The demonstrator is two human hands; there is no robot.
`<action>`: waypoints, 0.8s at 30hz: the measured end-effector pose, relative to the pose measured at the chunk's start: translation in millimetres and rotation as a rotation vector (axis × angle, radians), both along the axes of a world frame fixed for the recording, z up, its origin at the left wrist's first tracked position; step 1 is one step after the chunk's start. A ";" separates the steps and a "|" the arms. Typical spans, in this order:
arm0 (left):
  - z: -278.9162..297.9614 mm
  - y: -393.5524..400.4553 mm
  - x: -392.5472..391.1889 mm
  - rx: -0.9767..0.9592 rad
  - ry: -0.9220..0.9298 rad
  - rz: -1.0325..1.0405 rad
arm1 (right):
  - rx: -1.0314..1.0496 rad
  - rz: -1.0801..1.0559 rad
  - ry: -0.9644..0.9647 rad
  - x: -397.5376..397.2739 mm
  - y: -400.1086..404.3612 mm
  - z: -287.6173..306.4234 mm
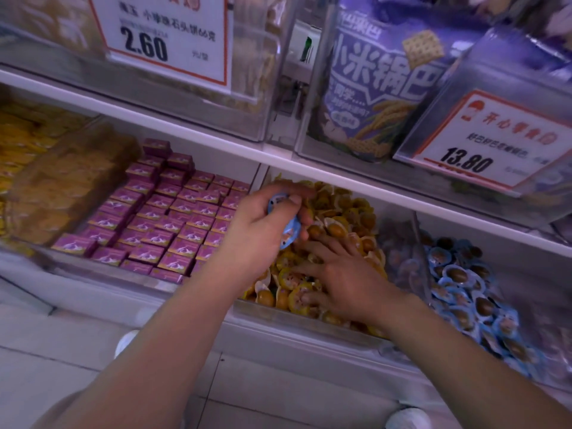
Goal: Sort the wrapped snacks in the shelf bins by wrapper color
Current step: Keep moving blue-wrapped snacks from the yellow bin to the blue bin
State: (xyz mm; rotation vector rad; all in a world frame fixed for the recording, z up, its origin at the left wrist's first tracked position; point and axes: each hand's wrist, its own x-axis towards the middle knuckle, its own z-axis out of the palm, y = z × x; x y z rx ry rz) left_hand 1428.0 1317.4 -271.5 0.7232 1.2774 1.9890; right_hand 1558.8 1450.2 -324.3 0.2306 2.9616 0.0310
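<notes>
A clear bin (297, 320) in the middle of the lower shelf holds a heap of yellow-wrapped snacks (343, 209). My left hand (266, 230) hovers over its left side and grips a couple of blue-wrapped snacks (289, 229). My right hand (346, 280) lies on the yellow heap with fingers spread among the pieces. To the right, another bin holds blue-wrapped snacks (464, 292). Purple boxed snacks (173, 218) fill the bin to the left.
A bin of yellow packets (28, 140) sits far left. The upper shelf carries clear bins with price tags (164, 35) and purple bags (380, 78). A white shelf edge (216, 131) overhangs the lower bins. Tiled floor and shoe tips (408, 419) are below.
</notes>
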 end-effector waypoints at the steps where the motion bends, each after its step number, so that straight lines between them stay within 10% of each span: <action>1: -1.1 -0.1 1.5 -0.010 0.045 0.000 | 0.035 -0.027 0.005 0.3 4.2 0.1; 11: -26.8 14.8 -0.5 -0.382 0.273 0.000 | -0.042 -0.266 0.264 -4.0 -4.5 11.2; 14: -30.4 16.3 1.9 -0.450 0.257 0.063 | -0.328 -0.470 0.659 12.2 -1.4 30.9; 20: -20.6 32.4 25.2 -0.350 -0.526 0.008 | -0.948 -0.912 0.829 8.6 -48.8 42.4; 24: -36.8 37.0 55.5 -0.381 -0.151 0.106 | -1.745 -1.333 1.003 -8.5 -73.4 32.2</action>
